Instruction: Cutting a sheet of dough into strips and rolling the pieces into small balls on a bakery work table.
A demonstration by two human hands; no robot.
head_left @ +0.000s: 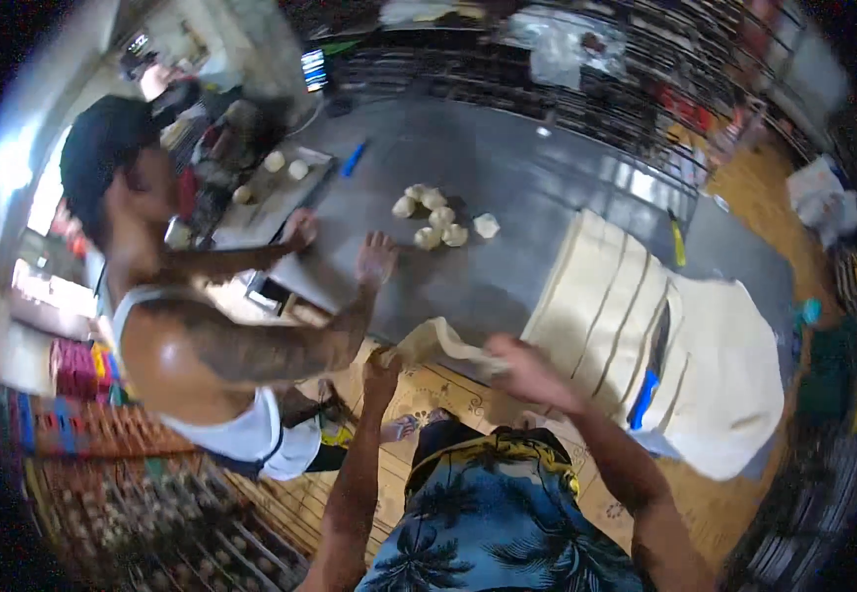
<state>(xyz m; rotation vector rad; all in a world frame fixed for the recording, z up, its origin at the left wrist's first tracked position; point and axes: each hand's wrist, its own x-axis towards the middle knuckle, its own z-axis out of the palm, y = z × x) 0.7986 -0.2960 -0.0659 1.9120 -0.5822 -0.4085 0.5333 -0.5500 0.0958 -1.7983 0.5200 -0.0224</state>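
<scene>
A strip of pale dough (436,333) is stretched between my two hands, sagging and folding in the air by the table's near edge. My left hand (381,373) is closed around its left end. My right hand (529,373), slightly blurred, grips the other end. To the right lies a large sheet of dough (729,345), its left part cut into several long strips (586,286). A knife with a blue handle (644,397) rests on the sheet, its dark blade pointing away from me.
Several dough balls (438,219) sit mid-table (488,178). A blue-handled tool (354,159) lies at the far left, a yellow one (679,243) beyond the sheet. At my left a co-worker leans in, hands (376,259) over the table. Dark racks (586,104) stand behind.
</scene>
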